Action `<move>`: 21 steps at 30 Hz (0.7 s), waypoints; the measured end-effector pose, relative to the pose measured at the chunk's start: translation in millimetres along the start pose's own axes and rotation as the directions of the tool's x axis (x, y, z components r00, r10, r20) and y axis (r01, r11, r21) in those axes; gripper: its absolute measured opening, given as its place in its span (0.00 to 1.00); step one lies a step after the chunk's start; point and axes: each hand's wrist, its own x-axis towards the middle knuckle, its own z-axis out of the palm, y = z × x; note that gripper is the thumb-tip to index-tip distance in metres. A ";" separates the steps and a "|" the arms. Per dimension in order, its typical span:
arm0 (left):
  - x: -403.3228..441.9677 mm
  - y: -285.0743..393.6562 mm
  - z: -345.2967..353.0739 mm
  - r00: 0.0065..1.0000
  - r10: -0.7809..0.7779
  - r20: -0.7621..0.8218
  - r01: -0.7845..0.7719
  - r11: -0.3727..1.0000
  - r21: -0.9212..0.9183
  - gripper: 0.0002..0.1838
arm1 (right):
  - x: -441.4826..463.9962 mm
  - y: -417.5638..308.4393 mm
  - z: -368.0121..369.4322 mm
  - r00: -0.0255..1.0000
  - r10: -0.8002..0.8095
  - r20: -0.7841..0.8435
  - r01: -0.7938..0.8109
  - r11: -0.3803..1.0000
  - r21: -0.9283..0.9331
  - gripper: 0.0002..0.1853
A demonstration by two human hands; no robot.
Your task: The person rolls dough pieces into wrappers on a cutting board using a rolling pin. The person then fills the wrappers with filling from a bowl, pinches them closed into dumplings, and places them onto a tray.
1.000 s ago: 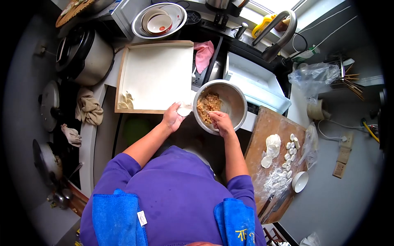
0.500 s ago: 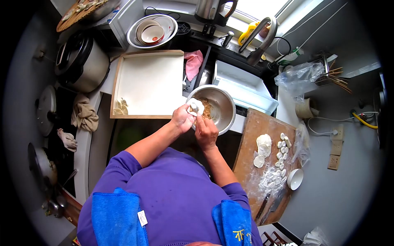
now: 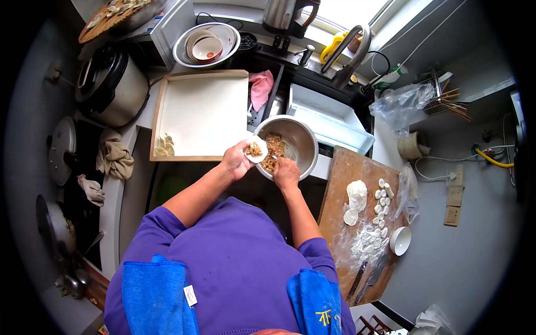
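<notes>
Left hand [image 3: 237,163] holds a round dough wrapper [image 3: 258,159] flat, fingers pinching its left edge, at the left rim of the metal bowl [image 3: 304,144]. Lump of filling [image 3: 254,149] sits on the wrapper. Right hand [image 3: 287,173] is at the bowl's near rim, fingers curled in; can't tell what they grip, too small. More filling mix [image 3: 274,143] in the bowl's left half. Shallow tray [image 3: 204,114] left of bowl, few dumplings [image 3: 164,146] in its near-left corner. Board [image 3: 338,187] on the right: stacked wrappers [image 3: 357,194], small dough pieces [image 3: 382,202], loose flour [image 3: 365,243].
</notes>
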 end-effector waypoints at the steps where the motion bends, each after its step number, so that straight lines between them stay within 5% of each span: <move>1: -0.5 1.4 -4.4 0.999 -0.043 0.003 0.043 0.999 0.010 0.18 | -1.8 -12.1 -13.7 0.999 0.018 0.042 -0.016 0.999 -0.037 0.07; 2: -0.2 3.4 -7.6 0.999 -0.036 0.003 0.036 0.999 0.006 0.18 | -3.1 -24.2 -28.3 0.999 0.011 0.041 -0.009 0.999 -0.037 0.07; 4: -0.3 5.7 -12.2 0.991 -0.133 -0.008 0.132 0.991 -0.028 0.17 | -7.7 -43.3 -52.5 0.927 -0.209 -0.312 0.280 0.938 0.203 0.10; 5: -0.9 6.1 -13.1 0.991 -0.130 -0.006 0.130 0.991 -0.032 0.17 | -10.3 -48.6 -57.4 0.926 -0.214 -0.311 0.284 0.938 0.200 0.10; 7: -3.2 6.2 -11.9 0.986 -0.159 0.052 0.160 0.987 -0.022 0.17 | -14.8 -55.6 -63.1 0.792 -0.439 -0.425 0.545 0.821 0.168 0.11; 10: -12.2 4.5 -4.1 0.984 -0.170 0.057 0.164 0.981 0.100 0.17 | -10.1 -59.7 -68.1 0.727 -0.540 -0.424 0.634 0.765 0.113 0.08; 12: -14.9 2.7 -6.2 0.981 -0.171 0.088 0.157 0.976 0.150 0.17 | -8.6 -62.5 -70.1 0.767 -0.487 -0.419 0.604 0.768 0.212 0.05; 14: -21.1 4.0 -2.4 0.968 -0.232 0.093 0.212 0.959 0.187 0.18 | -6.2 -60.6 -68.5 0.913 -0.246 -0.325 0.398 0.712 0.578 0.04; 16: -25.5 5.3 1.1 0.963 -0.245 0.109 0.214 0.948 0.235 0.18 | -3.4 -57.3 -70.8 0.933 -0.191 -0.303 0.347 0.698 0.627 0.03; 19: -31.3 7.0 4.8 0.951 -0.288 0.111 0.234 0.909 0.346 0.18 | -2.8 -52.4 -65.0 0.997 -0.070 -0.014 0.047 0.489 0.871 0.06; 21: -35.0 8.8 8.5 0.948 -0.282 0.146 0.206 0.896 0.393 0.18 | -3.6 -52.1 -66.8 0.999 -0.041 -0.005 0.025 0.502 0.865 0.05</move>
